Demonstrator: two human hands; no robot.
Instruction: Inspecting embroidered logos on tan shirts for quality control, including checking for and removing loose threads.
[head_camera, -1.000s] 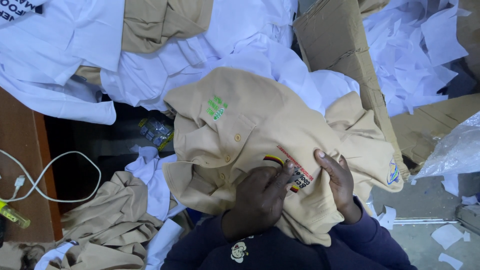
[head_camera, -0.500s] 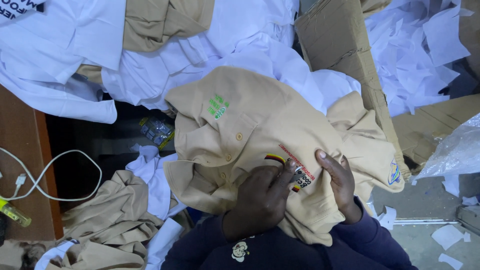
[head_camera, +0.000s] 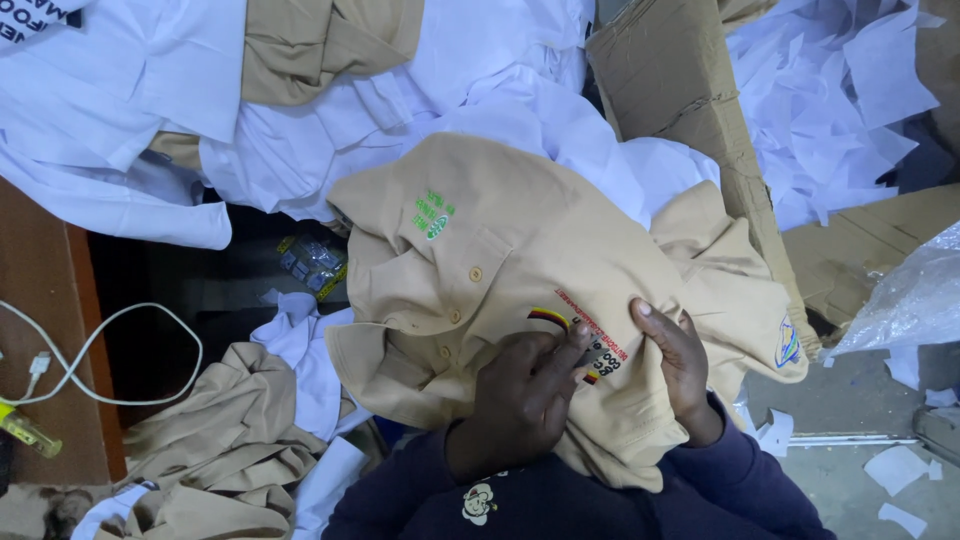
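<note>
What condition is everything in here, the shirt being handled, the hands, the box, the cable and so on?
tan polo shirt: crumpled, collar buttoned, lying on the person's lap.
left hand: pressed on the shirt's striped chest patch.
right hand: flat on the shirt beside the patch.
cardboard box: open, flap torn.
white cable: loose, looped, unplugged at one end.
white shirts: heaped, unfolded.
paper scraps: torn, piled.

- Even, soft indoor light falls from above; the tan shirt (head_camera: 540, 280) is well lit and sharp, buttons and stitching clear.
- White shirts (head_camera: 330, 110) above it look bright, nearly washed out.
- The gap (head_camera: 180, 290) left of it lies in deep shadow.
- No motion blur; slight softness at corners.
</note>
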